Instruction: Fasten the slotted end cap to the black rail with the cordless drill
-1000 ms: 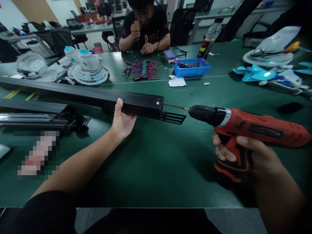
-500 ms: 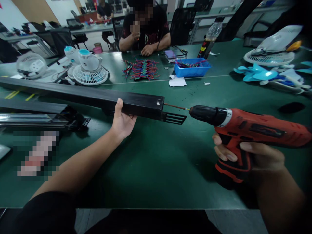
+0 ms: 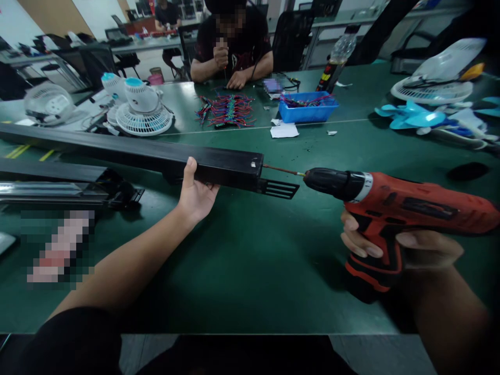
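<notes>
Centrally, a long black housing (image 3: 156, 156) is gripped near its end by the left hand (image 3: 195, 195), apparently to brace it. Beyond that grip, a red drill (image 3: 398, 203), clenched in the right hand (image 3: 394, 247), is aimed so its bit (image 3: 283, 170) is pressed into the housing's end face.

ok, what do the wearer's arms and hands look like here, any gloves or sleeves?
No gloves: left hand and right hand are bare, with no rings or watch visible. Both forearms are uncovered. A dark sleeve shows at the left upper arm; the right arm's upper part is out of frame.
</notes>
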